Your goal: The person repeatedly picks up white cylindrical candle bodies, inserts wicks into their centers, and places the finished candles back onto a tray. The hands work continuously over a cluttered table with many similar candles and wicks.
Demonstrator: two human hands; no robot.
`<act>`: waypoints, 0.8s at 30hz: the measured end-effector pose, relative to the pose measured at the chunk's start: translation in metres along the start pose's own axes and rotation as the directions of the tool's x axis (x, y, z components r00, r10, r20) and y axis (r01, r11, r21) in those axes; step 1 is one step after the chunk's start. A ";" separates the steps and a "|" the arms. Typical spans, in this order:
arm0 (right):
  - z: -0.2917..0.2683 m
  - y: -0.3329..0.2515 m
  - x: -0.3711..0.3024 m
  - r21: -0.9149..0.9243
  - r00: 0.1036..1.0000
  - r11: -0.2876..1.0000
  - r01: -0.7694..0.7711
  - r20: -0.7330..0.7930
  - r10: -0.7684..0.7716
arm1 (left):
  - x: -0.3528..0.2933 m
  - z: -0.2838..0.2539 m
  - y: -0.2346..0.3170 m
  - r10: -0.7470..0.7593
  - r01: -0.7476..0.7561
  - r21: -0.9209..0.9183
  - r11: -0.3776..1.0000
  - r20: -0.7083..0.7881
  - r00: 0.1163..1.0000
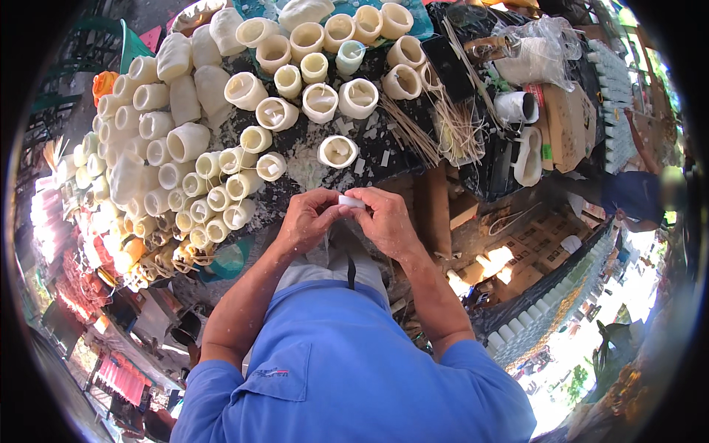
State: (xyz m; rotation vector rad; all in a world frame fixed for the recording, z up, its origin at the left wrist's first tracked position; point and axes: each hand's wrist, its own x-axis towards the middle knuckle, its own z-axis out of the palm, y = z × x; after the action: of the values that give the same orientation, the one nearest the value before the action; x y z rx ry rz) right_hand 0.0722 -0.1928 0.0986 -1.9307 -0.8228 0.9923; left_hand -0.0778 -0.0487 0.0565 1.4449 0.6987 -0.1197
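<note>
A small white block (351, 201) is pinched between the fingertips of both hands, just off the near edge of the table. My left hand (306, 220) is closed, its thumb and fingers pressed to the block's left end. My right hand (387, 223) is closed on the right end, which its fingers partly cover. Closest to the hands on the table is a cream-coloured, thick-walled cup (338, 152) with pale pieces inside. Behind it stand more such cups, among them one (359, 99) also holding pale pieces.
Cream cups and rounded blocks (185, 100) crowd the table's left side. White scraps lie on its black cover (377, 151). Thin sticks (413, 133), a bundle of fibres (461, 136) and a plastic bag (543, 55) are to the right. Another person (631, 199) is at the far right.
</note>
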 end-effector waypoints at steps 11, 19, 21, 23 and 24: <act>-0.004 0.052 0.013 -0.069 0.981 0.994 -0.090 -0.179 0.076 | 0.006 0.010 -0.006 0.117 -0.080 0.285 0.955 -0.116 0.986; 0.000 0.151 0.071 -0.491 0.922 0.832 -0.256 -0.382 0.058 | 0.024 -0.011 -0.031 0.242 -0.093 0.417 0.904 -0.322 0.915; 0.007 0.149 0.071 -0.527 0.901 0.814 -0.246 -0.433 -0.008 | 0.030 -0.012 -0.036 0.220 -0.082 0.374 0.924 -0.342 0.914; 0.008 0.133 0.065 -0.460 0.894 0.863 -0.207 -0.447 -0.023 | 0.034 -0.008 -0.038 0.156 -0.049 0.301 0.952 -0.345 0.926; 0.004 0.121 0.062 -0.382 0.897 0.913 -0.141 -0.440 -0.045 | 0.036 -0.006 -0.037 0.161 -0.055 0.295 0.954 -0.349 0.923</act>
State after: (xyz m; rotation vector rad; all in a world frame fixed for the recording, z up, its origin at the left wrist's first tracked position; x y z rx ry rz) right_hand 0.1208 -0.1986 -0.0283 -2.4198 -0.7521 0.3845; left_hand -0.0691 -0.0373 0.0064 1.8010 0.9338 0.1533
